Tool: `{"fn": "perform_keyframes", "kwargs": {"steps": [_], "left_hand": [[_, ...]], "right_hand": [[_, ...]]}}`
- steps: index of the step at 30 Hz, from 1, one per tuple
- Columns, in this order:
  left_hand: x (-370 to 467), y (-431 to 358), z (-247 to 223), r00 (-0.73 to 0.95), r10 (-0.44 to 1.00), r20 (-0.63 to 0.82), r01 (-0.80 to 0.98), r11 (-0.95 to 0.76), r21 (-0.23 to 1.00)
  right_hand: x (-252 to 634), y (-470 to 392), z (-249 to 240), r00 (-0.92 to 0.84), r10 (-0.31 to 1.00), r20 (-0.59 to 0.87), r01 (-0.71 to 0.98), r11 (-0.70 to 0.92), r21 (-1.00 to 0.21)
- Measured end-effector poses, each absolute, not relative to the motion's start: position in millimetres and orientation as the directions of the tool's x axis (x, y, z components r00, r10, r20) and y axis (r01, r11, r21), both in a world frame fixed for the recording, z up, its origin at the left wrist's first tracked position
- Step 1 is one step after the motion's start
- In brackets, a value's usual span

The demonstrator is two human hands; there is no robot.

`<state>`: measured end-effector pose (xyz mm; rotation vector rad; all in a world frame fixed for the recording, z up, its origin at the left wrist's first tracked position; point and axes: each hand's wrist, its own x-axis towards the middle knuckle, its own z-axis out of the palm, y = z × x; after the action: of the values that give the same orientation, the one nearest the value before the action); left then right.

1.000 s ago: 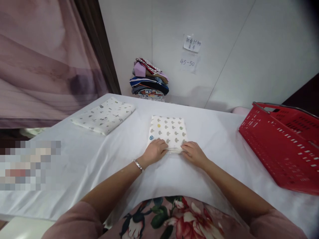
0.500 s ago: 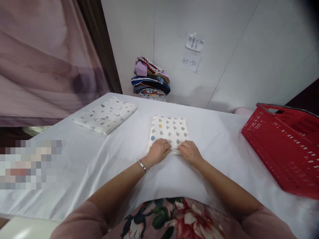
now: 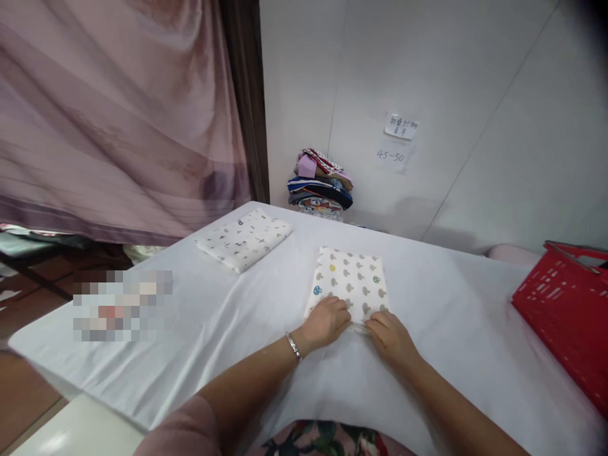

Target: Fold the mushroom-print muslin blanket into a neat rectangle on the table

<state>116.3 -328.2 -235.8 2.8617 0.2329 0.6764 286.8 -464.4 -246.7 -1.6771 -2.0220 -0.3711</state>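
A folded white cloth with grey mushroom prints and a few coloured ones (image 3: 350, 275) lies flat on the white-covered table (image 3: 266, 354). My left hand (image 3: 327, 322), with a silver bracelet at the wrist, has its fingers closed on the cloth's near edge, left of the middle. On the same edge, a little to the right, my right hand (image 3: 390, 334) pinches the cloth. Thin layers show in the gap between the two hands. Another folded white cloth with small dark prints (image 3: 244, 239) rests farther back on the left.
A red plastic basket (image 3: 565, 304) stands at the table's right side. Behind the far edge is a pile of folded clothes (image 3: 320, 183) by the wall. A pink curtain (image 3: 118, 114) hangs at the left. A blurred patch (image 3: 123, 307) covers something on the table's left.
The view has turned left, so everything sits farther right and lower in it. Both hands still hold the near edge of the mushroom-print cloth.
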Motion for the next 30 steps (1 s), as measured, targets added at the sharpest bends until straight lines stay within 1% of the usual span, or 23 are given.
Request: {"fn": "perform_keyframes", "kwargs": {"steps": [3, 6, 8, 9, 11, 13, 15, 17, 19, 21, 23, 30], "left_hand": [[113.8, -324.1, -233.3, 0.858, 0.268, 0.438, 0.164, -0.951, 0.262], [105.3, -317.4, -231.9, 0.784, 0.417, 0.459, 0.317, -0.906, 0.281], [95.7, -311.4, -231.7, 0.732, 0.502, 0.46, 0.392, -0.863, 0.318], [90.0, -308.0, -231.7, 0.702, 0.549, 0.454, 0.418, -0.834, 0.361], [77.7, -300.8, -231.2, 0.618, 0.672, 0.408, 0.465, -0.731, 0.5], [65.9, -294.3, -230.6, 0.528, 0.793, 0.304, 0.486, -0.576, 0.657], [56.0, -290.5, -230.3, 0.479, 0.856, 0.193, 0.471, -0.436, 0.767], [49.5, -290.5, -230.8, 0.487, 0.86, 0.151, 0.42, -0.382, 0.823], [46.7, -293.4, -231.9, 0.538, 0.824, 0.177, 0.348, -0.409, 0.843], [47.0, -297.4, -233.2, 0.597, 0.773, 0.217, 0.293, -0.461, 0.837], [49.0, -300.7, -234.5, 0.623, 0.749, 0.227, 0.281, -0.485, 0.828], [54.4, -301.3, -241.4, 0.622, 0.746, 0.237, 0.273, -0.49, 0.828]], "right_hand": [[287.7, -466.8, -250.9, -0.11, 0.849, 0.517, 0.97, 0.206, -0.132], [288.1, -469.4, -252.9, -0.096, 0.847, 0.523, 0.963, 0.212, -0.166], [287.9, -470.6, -252.6, -0.083, 0.856, 0.511, 0.958, 0.209, -0.195], [287.8, -471.0, -252.0, -0.075, 0.862, 0.502, 0.956, 0.206, -0.211], [287.6, -471.5, -250.6, -0.058, 0.872, 0.486, 0.948, 0.2, -0.247], [287.1, -471.7, -249.2, -0.029, 0.879, 0.475, 0.939, 0.187, -0.288], [286.3, -471.8, -248.0, 0.006, 0.885, 0.466, 0.929, 0.168, -0.33], [285.6, -472.0, -247.3, 0.033, 0.887, 0.46, 0.921, 0.152, -0.359], [285.1, -472.0, -247.0, 0.046, 0.885, 0.463, 0.916, 0.148, -0.374], [284.7, -471.8, -247.2, 0.052, 0.881, 0.47, 0.914, 0.148, -0.379], [284.3, -471.3, -248.0, 0.058, 0.877, 0.477, 0.913, 0.147, -0.381], [286.3, -470.6, -252.2, 0.069, 0.858, 0.509, 0.919, 0.144, -0.366]]}}
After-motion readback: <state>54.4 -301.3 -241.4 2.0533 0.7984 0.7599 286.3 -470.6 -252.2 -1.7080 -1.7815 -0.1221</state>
